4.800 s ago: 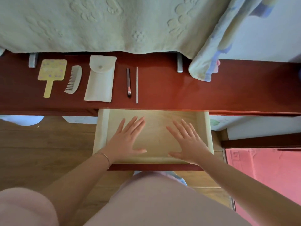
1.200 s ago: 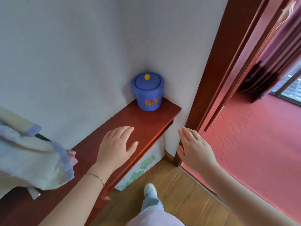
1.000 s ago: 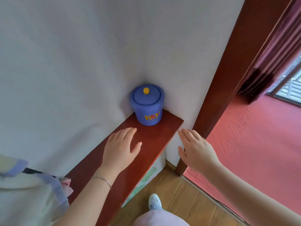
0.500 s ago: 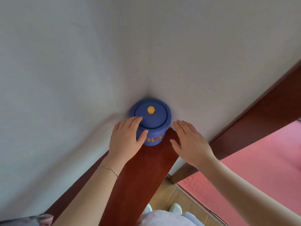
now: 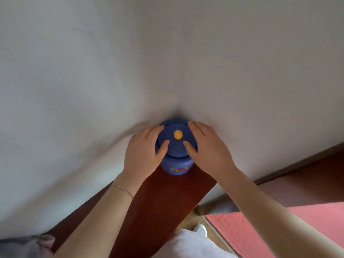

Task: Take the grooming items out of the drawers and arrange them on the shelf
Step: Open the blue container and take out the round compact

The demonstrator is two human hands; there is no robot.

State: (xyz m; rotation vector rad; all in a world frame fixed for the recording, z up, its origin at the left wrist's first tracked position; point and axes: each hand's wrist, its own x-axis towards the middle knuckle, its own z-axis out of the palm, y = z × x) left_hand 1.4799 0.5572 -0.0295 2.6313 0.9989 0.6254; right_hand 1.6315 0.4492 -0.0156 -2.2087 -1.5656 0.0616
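A round blue pot (image 5: pixel 176 165) with a blue lid and a yellow knob (image 5: pixel 178 135) stands in the wall corner at the far end of the dark red shelf (image 5: pixel 160 202). My left hand (image 5: pixel 144 155) wraps its left side, thumb on the lid. My right hand (image 5: pixel 208 151) wraps its right side, thumb on the lid too. Both hands press against the pot. The drawer and the grooming items are out of view.
White walls (image 5: pixel 167 62) meet just behind the pot. A dark red door frame (image 5: pixel 301 170) runs along the right, with a pink floor (image 5: pixel 260 231) below it. A bit of pale cloth (image 5: pixel 28 246) shows at the bottom left.
Earlier my hands lay flat in the open drawer. I then turned to the shelf's right end, reached for the blue pot, and both hands have now closed around it.
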